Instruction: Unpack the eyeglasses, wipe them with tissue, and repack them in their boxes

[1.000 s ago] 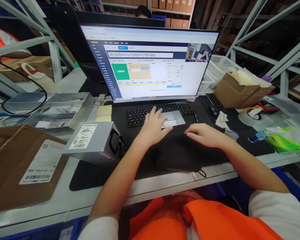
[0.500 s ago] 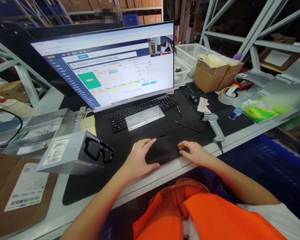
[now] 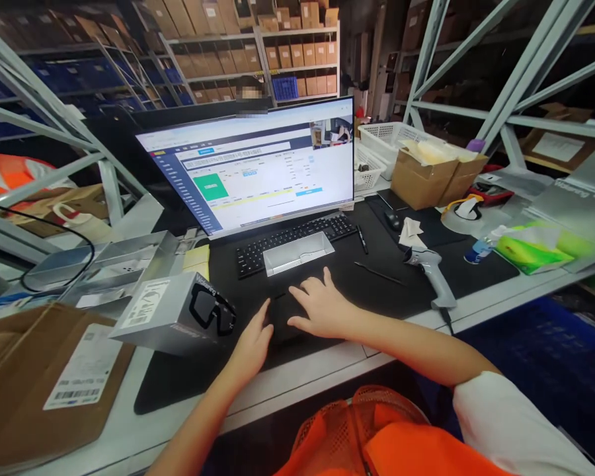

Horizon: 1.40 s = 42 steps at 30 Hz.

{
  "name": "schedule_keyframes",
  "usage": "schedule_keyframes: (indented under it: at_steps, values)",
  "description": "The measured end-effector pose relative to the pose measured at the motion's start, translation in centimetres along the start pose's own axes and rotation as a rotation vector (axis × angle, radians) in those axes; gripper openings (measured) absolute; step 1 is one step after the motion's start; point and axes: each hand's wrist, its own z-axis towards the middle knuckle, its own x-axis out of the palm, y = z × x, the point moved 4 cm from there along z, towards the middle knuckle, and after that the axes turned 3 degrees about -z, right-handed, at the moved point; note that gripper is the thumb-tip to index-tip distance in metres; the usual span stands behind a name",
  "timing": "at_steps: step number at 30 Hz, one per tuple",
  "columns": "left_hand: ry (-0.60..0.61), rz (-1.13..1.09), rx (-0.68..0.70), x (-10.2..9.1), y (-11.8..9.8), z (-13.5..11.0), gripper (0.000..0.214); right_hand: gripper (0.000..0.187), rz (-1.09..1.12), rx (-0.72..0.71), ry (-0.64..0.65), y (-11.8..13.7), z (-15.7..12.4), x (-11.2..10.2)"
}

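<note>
On the table (image 3: pixel 327 370), a black mat (image 3: pixel 178 383) reaches nearly to the front edge. A screen (image 3: pixel 265 178) stands behind; a grey box (image 3: pixel 163 317) sits at the mat's left, a tray (image 3: pixel 300 252) toward its back edge. Near its front edge, the right hand's (image 3: pixel 324 307) fingers spread; the left hand's (image 3: pixel 252 338) grip I can't tell.

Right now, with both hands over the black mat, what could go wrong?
The scanner lies near the desk edge, its cable running over; a snag might pull it down. The grey box stands beside the left hand and could be nudged. The right hand might bump the open tray just beyond it.
</note>
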Motion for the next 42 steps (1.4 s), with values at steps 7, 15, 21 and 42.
schedule_keyframes:
  at_steps: [7, 15, 21, 42]
  values:
    - [0.127, 0.136, -0.106, -0.3, 1.2, -0.6, 0.034, 0.069, 0.024, -0.015, 0.034, -0.3, 0.5, 0.3]
    - [0.292, -0.338, -0.156, -2.5, -2.3, -0.2, 0.048, 0.070, 0.012, -0.043, 0.071, 0.2, -0.2, 0.3]
    - [0.032, -0.035, 0.167, 0.4, -10.4, 1.1, 0.034, 0.054, 0.029, -0.147, 0.032, 0.7, -0.4, 1.2]
    - [-0.235, -0.268, 0.064, -2.4, -2.2, -3.3, 0.024, 0.039, 0.411, 0.010, -0.205, -6.9, -3.8, -3.4]
